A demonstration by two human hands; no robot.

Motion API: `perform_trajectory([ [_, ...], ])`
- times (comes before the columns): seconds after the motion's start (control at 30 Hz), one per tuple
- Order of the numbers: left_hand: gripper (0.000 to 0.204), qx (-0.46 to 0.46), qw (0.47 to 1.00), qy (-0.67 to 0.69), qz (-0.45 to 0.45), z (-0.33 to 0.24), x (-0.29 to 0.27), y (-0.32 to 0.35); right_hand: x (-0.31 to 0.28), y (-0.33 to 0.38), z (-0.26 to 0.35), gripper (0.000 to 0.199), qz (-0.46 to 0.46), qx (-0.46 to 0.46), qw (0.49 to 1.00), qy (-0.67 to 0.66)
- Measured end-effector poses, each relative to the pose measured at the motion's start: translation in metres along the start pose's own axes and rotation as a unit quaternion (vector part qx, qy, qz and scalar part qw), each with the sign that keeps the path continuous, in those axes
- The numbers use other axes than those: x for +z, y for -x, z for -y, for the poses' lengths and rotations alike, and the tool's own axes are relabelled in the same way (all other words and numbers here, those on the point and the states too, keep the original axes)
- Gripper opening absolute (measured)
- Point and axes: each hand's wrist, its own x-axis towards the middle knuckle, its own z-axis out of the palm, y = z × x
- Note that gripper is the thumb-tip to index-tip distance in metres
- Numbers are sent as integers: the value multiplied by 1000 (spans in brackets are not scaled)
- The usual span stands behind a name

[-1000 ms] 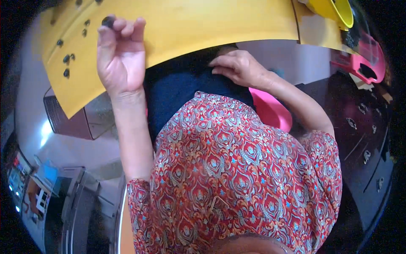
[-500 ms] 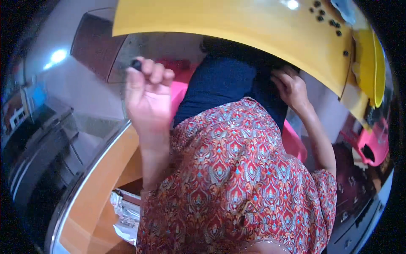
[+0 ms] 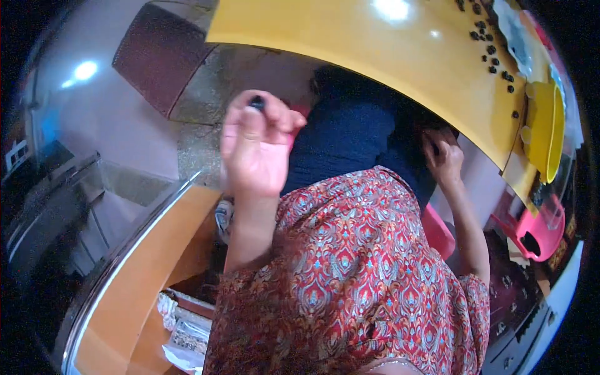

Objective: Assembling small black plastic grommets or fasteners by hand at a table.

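Observation:
My left hand (image 3: 259, 147) is raised, palm turned up, left of my lap and below the yellow table's edge. Pinched between its thumb and fingers is a small black roundish piece (image 3: 257, 103); its kind is not clear. My right hand (image 3: 445, 156) rests by my dark-blue-clad lap, close under the table edge. Its fingers are curled in shadow, and whatever they may hold is hidden. Several similar small dark pieces (image 3: 491, 50) lie scattered at the right part of the yellow tabletop (image 3: 325, 37).
A yellow plastic container (image 3: 545, 131) and a pale plastic bag (image 3: 515, 40) are at the table's right. Farther right stands a pink plastic chair (image 3: 545, 232). On the lower left is an orange-brown compartment (image 3: 134, 294) holding packets (image 3: 187, 337). A maroon panel (image 3: 159, 56) stands far left.
The view has shifted, so the table and both hands appear farther right and more dark pieces show. My left hand has turned slightly, still pinching the black piece. My right hand stays by my lap.

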Motion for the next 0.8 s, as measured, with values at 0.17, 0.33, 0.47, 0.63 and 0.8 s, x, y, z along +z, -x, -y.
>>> perform_trajectory([
  [0.17, 23, -32, 999, -3, -18, 13, 8, 12, 3, 4, -4, 15, -7, -4, 1000, 3],
  [0.33, 21, -28, 999, -15, 37, 11, -1, 4, 10, -1, 0, 13, -44, 9, 999, 9],
  [0.47, 23, -72, 994, 80, 37, 13, -3, -2, 7, 5, 2, 14, 18, 70, 997, 16],
  [0.63, 27, -50, 998, -33, 36, 2, -14, -3, 22, 0, 8, 15, -43, 8, 998, -44],
  [0.8, 24, -28, 992, -58, 109, 24, 28, -28, 4, 11, 1, 16, -114, -4, 986, -125],
])
